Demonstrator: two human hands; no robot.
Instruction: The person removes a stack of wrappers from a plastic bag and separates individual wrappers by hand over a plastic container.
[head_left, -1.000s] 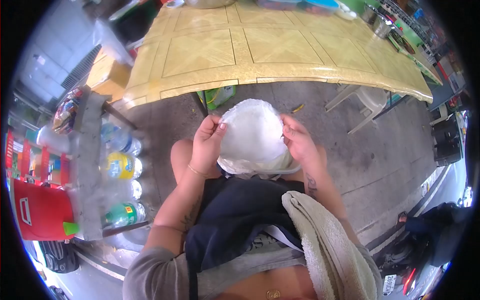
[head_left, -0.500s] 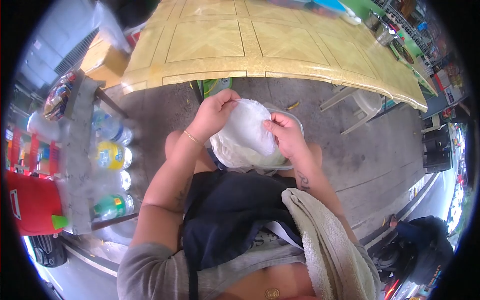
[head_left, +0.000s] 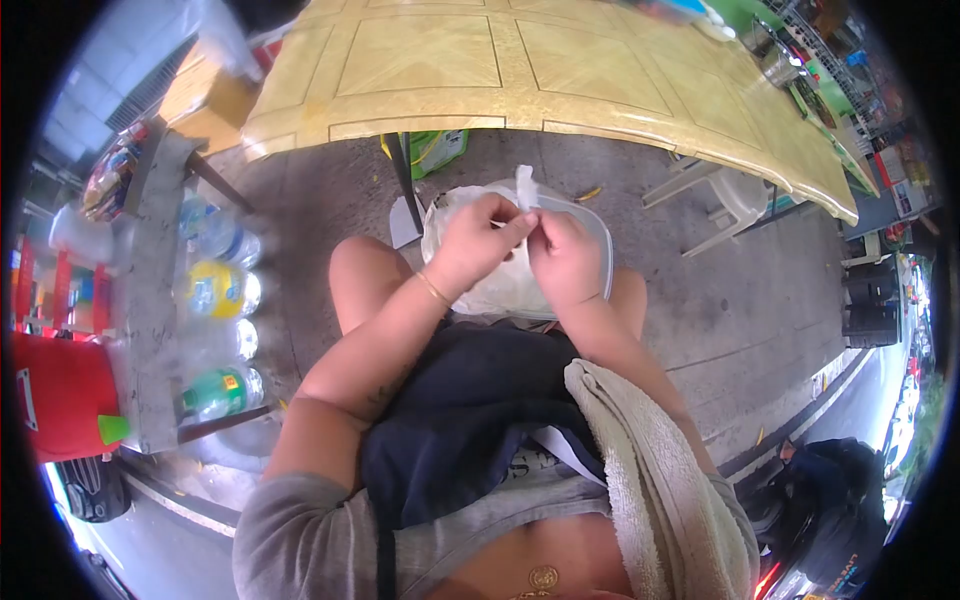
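My left hand (head_left: 478, 243) and right hand (head_left: 566, 262) meet, fingertips pinched close on the white sheet (head_left: 525, 184), which is bunched narrow above the clear plastic tub (head_left: 607, 250); its long axis runs away from me, free end pointing toward the yellow table (head_left: 420, 60)

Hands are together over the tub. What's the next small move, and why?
I'd probably ease the right hand slightly away from the left hand: the white sheet shows only as a narrow strip above where they meet, and the hands hide how it is held. The tub lies just below.
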